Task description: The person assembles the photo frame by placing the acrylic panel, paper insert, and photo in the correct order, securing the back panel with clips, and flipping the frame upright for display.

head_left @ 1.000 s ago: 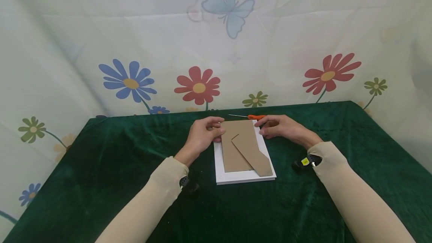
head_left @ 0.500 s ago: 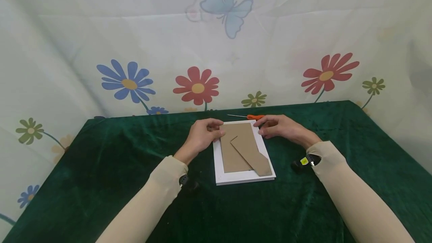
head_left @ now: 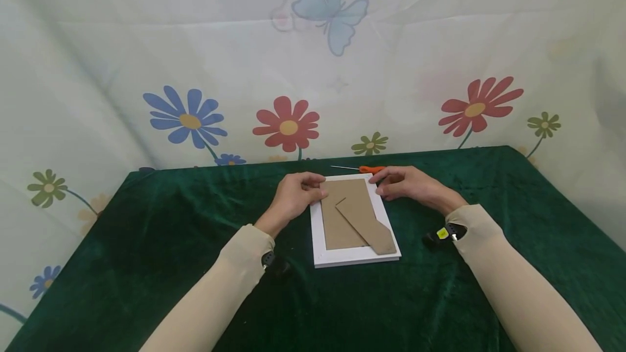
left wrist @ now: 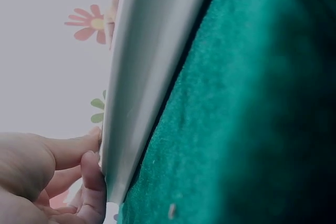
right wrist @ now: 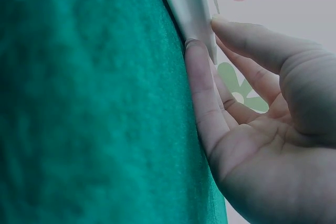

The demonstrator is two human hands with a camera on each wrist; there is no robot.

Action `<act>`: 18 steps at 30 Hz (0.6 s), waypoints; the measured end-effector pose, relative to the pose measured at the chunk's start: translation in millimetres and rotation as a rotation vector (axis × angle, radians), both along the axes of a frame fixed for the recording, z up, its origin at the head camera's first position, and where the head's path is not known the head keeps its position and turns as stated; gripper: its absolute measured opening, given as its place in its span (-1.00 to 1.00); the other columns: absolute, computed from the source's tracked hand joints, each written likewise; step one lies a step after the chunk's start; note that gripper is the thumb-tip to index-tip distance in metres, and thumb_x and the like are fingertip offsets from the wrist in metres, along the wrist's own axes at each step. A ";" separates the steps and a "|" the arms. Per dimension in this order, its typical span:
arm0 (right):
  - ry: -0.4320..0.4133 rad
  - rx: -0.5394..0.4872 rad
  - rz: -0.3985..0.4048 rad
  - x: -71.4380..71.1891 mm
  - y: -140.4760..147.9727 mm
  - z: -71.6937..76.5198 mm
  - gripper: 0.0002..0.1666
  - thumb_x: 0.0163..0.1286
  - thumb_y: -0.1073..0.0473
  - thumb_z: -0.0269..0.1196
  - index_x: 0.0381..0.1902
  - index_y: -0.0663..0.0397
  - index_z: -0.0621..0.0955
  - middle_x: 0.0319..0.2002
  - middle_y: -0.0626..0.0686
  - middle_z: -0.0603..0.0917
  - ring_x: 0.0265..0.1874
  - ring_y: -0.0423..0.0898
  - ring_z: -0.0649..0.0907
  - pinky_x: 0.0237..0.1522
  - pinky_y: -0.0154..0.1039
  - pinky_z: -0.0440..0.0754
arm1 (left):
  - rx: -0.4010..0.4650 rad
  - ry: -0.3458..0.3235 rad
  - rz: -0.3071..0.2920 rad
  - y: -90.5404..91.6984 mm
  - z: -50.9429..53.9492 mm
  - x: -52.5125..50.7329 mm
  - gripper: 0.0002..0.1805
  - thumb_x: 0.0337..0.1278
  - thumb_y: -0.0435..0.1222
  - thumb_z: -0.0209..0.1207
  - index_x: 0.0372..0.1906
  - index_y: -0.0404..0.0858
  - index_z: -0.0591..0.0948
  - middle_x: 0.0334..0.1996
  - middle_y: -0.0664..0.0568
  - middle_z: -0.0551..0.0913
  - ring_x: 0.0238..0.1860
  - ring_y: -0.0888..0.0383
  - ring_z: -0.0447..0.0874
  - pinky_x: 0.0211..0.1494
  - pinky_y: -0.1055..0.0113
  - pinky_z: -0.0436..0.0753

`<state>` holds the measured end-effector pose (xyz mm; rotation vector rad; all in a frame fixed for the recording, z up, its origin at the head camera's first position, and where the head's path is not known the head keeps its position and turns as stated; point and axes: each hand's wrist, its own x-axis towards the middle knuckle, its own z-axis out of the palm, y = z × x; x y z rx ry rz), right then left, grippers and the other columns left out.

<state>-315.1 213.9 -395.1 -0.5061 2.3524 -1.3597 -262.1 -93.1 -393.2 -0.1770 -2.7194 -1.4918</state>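
Note:
A white picture frame (head_left: 319,232) lies back side up on the green cloth in the head view. Its brown backing board (head_left: 344,227) sits inside the white border, with a slanted easel leg (head_left: 376,235) on it. My left hand (head_left: 292,195) holds the frame's far left corner, thumb over the rim; in the left wrist view its curled fingers (left wrist: 93,182) meet the frame's side. At the far right corner my right hand (head_left: 408,183) grips the rim between thumb and fingers. The right wrist view shows the thumb (right wrist: 247,38) on the rim's upper edge.
Just beyond the frame's far edge lies a screwdriver with an orange handle (head_left: 370,169) and a thin metal shaft. Green velvet cloth (head_left: 171,243) covers the table. A white curtain (head_left: 401,42) with printed flowers hangs behind it.
The backing board's far end, earlier over the frame's far border, has dropped inside it, so the white far border now shows. Both hands stay nearly in place.

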 end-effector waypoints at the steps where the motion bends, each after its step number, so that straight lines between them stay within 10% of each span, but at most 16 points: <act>1: -0.001 0.000 0.000 0.1 0.2 0.1 -0.44 0.50 0.03 0.41 0.35 0.12 0.60 0.18 0.20 0.64 0.08 0.16 0.66 0.24 0.03 0.67 | -0.003 -0.002 -0.001 0.1 -0.1 -0.1 -0.63 0.34 -0.28 0.44 0.21 -0.20 0.74 -0.02 -0.05 0.76 -0.16 0.02 0.74 0.06 0.18 0.79; 18: 0.005 -0.004 0.016 1.0 0.0 0.3 -0.45 0.53 0.04 0.38 0.36 0.15 0.59 0.24 0.23 0.63 0.09 0.16 0.67 0.26 0.05 0.66 | -0.100 0.007 -0.052 -0.6 -1.3 -0.1 -0.62 0.37 -0.24 0.42 0.22 -0.21 0.74 0.02 -0.07 0.64 -0.07 -0.04 0.62 0.01 0.19 0.79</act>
